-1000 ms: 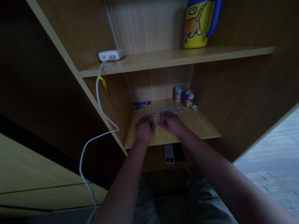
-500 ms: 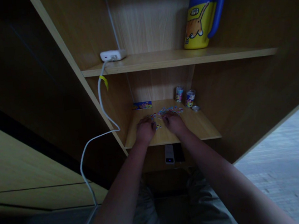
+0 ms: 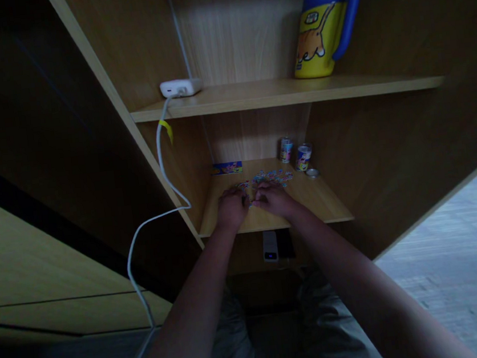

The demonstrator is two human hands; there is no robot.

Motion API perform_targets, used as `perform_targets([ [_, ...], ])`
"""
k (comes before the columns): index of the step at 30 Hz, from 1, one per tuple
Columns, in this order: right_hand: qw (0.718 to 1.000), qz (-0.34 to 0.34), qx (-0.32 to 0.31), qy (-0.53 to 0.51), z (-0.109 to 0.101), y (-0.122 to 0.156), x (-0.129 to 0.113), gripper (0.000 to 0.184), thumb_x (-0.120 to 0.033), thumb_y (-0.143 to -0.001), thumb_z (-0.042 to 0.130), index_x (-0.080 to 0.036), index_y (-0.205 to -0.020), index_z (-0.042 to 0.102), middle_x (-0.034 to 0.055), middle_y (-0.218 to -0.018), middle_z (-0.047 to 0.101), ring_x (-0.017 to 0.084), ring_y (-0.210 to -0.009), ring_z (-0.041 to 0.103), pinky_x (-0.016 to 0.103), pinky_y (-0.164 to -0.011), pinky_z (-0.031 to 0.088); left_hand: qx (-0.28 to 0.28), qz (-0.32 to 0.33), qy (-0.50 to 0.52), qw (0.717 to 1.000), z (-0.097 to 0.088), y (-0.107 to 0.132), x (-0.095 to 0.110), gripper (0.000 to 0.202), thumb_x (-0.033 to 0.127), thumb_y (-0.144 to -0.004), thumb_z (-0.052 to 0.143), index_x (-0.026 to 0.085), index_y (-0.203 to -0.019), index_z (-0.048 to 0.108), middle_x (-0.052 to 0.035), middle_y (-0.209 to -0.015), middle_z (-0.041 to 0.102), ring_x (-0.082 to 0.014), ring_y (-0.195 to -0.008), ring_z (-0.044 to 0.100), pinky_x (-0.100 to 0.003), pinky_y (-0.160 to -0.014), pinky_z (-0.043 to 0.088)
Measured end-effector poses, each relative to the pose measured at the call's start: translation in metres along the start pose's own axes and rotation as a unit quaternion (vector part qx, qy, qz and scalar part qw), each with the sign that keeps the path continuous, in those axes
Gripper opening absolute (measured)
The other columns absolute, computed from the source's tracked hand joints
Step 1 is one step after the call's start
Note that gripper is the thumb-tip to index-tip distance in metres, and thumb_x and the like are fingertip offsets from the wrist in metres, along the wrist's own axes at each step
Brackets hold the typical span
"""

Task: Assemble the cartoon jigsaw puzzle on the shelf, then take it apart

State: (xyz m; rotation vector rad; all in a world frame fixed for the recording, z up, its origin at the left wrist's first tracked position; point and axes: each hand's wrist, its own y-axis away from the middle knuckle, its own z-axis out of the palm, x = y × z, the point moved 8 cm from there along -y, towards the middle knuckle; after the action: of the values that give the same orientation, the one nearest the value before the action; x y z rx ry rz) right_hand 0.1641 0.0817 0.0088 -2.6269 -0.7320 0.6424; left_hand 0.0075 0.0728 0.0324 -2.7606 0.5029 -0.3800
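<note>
My left hand (image 3: 230, 208) and my right hand (image 3: 274, 198) rest knuckles up on the lower wooden shelf (image 3: 310, 202), side by side and almost touching. The fingers of both are curled down, and the fingertips meet over a scatter of small coloured flat pieces (image 3: 270, 176). It is too dim to see what the fingertips pinch. More of the pieces lie just beyond the hands towards the back of the shelf.
Two small printed cans (image 3: 295, 154) and a round lid (image 3: 312, 173) stand at the shelf's back right, a printed card (image 3: 227, 168) at back left. On the upper shelf are a yellow and blue jug (image 3: 324, 25) and a white charger (image 3: 180, 87) with its cable (image 3: 160, 170) hanging down. A small white device (image 3: 269, 246) sits below.
My right hand has slid a little left, so its fingertips now meet those of my left hand. The left hand has barely moved.
</note>
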Motion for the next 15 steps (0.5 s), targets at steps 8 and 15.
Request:
perform_targets([
  [8, 0.990, 0.109, 0.051, 0.068, -0.019, 0.006, 0.001, 0.027, -0.031, -0.112, 0.055, -0.021, -0.122, 0.078, 0.0145, -0.131, 0.075, 0.031, -0.127, 0.064, 0.047, -0.116, 0.044, -0.011, -0.007, 0.005, 1.000, -0.001, 0.000, 0.000, 0.019, 0.030, -0.105, 0.065, 0.022, -0.110, 0.082, -0.0117, -0.129, 0.079, -0.0303, -0.121, 0.069, -0.041, -0.107, 0.053],
  [15, 0.962, 0.234, 0.092, 0.110, -0.034, 0.018, 0.017, 0.033, -0.021, -0.103, 0.059, -0.019, -0.129, 0.078, 0.0209, -0.142, 0.071, 0.038, -0.128, 0.064, 0.050, -0.105, 0.052, -0.002, -0.009, 0.006, 1.000, 0.000, 0.000, -0.002, 0.022, 0.032, -0.106, 0.062, 0.022, -0.106, 0.082, -0.0122, -0.124, 0.079, -0.0318, -0.118, 0.071, -0.043, -0.103, 0.056],
])
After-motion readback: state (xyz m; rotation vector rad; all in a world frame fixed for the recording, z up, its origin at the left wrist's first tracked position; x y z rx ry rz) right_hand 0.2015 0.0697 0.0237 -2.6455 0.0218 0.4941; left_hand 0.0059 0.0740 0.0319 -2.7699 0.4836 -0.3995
